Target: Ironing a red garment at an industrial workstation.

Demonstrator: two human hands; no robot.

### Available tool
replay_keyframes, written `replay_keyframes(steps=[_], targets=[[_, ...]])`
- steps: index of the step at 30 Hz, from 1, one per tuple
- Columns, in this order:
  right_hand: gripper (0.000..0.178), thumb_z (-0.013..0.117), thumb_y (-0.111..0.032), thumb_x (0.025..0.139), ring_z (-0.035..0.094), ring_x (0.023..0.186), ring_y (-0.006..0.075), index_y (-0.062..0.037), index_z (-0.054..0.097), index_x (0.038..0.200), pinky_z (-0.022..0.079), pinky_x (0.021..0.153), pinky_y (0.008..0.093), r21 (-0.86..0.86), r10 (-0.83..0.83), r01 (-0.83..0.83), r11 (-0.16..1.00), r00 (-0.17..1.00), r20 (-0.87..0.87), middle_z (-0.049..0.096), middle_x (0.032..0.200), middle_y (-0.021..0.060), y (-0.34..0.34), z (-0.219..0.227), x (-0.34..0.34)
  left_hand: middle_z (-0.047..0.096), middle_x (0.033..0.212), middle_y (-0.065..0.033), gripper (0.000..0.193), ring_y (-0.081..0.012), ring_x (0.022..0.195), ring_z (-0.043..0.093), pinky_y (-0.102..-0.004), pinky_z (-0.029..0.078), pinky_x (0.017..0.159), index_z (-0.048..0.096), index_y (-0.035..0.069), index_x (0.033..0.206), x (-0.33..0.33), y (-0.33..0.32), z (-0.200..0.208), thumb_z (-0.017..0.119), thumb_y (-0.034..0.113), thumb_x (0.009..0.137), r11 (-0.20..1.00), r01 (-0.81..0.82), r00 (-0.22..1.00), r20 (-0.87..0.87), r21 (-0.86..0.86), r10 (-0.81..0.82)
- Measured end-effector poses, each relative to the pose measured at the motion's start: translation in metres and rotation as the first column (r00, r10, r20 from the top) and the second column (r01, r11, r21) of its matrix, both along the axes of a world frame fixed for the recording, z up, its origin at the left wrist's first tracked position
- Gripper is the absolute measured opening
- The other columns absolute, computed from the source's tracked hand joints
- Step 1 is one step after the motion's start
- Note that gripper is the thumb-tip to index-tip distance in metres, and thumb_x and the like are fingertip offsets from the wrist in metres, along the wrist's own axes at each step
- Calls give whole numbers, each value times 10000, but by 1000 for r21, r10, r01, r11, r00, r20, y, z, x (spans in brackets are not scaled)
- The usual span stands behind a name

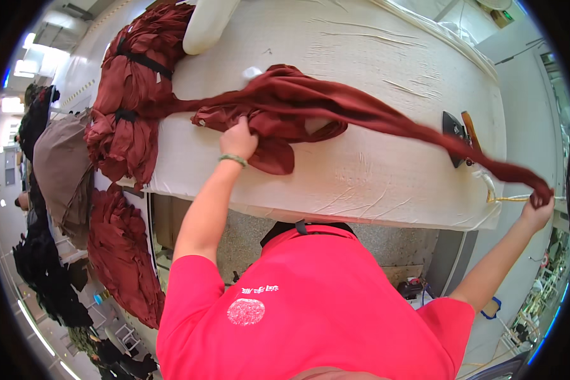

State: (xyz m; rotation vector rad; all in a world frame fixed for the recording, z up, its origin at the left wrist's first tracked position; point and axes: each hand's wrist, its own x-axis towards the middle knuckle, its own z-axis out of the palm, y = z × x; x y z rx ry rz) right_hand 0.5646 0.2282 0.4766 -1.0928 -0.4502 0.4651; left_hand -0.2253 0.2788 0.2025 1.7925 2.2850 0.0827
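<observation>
A dark red garment (367, 111) is drawn out in a long twisted strip over the white padded table. Its right end is bunched in my right hand (539, 212), closed and held out past the table's right edge. My left hand (239, 139), with a green bracelet at the wrist, is closed on a gathered part of the red cloth lying near the table's middle. Part of that cloth hangs in a rounded flap towards me. The strip's left end runs up to a tied bundle of red garments (130, 79), where I cannot tell if it is joined.
An iron (453, 136) with a brown handle stands on the table's right part, beneath or beside the stretched cloth. A white padded arm (209, 25) juts over the table's far left. More red garments (123, 253) and brown ones (63, 171) hang at the left.
</observation>
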Motion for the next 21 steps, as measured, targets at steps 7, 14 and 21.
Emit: replay_keyframes(steps=[7,14,21], targets=[[190,480,-145,1041,324,494,105,-72,643,977,247,433,260,-226,-178,147,963,976,-123,371,613,-31,-124,-90,24,715,998,-272,263,-429,904,682,-524,540,831,698,-81,919,-252,90,109,514,79,822,853,-125,932,-235,507,276],[215,478,-159,1050,322,477,114,-70,619,913,252,418,265,-306,-361,305,902,921,-144,387,610,-10,-158,-122,-1,632,1276,-329,594,-439,1224,608,-466,481,1060,594,-138,1264,-424,122,295,582,287,850,188,-696,639,478,693,603],[286,517,-166,1037,390,535,86,-81,664,1267,259,445,234,-406,-276,312,859,950,146,491,693,-25,-153,-53,-87,493,1463,-274,631,-434,1379,449,-486,362,1167,514,-8,1411,-180,92,169,665,241,851,733,318,938,-310,602,-152]])
